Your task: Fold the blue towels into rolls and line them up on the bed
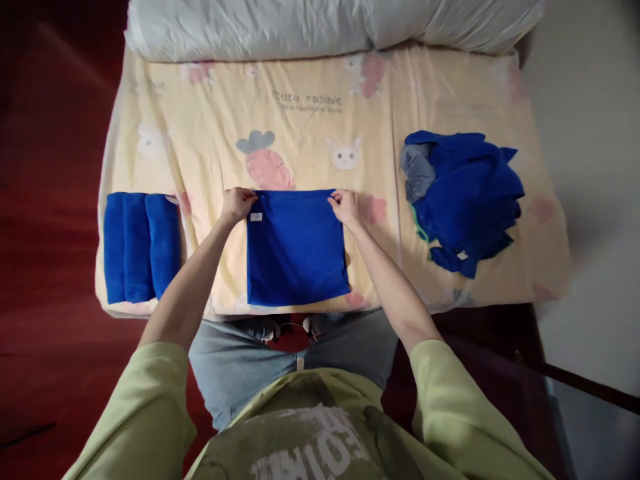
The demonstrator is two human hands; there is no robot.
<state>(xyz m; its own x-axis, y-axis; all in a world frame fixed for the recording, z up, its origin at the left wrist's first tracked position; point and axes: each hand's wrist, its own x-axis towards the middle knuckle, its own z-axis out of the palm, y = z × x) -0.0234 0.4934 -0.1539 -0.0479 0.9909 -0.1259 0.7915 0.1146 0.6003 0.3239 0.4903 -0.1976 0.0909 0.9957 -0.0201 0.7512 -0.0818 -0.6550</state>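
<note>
A blue towel (297,250) lies spread flat as a near-square in front of me, with a small white label by its upper left corner. My left hand (239,203) pinches that upper left corner. At the upper right corner, my right hand (345,205) has the towel's edge between thumb and fingers. Three rolled or folded blue towels (137,247) lie side by side to the left. Off to the right is a loose, crumpled heap of blue towels (467,193), with a grey cloth (418,172) at its left side.
Everything rests on a bed covered by a yellow sheet (300,147) printed with rabbits and carrots. A thick grey-white quilt (320,27) is bunched along the far edge. Dark red floor (50,267) shows at left, a pale wall (590,167) at right.
</note>
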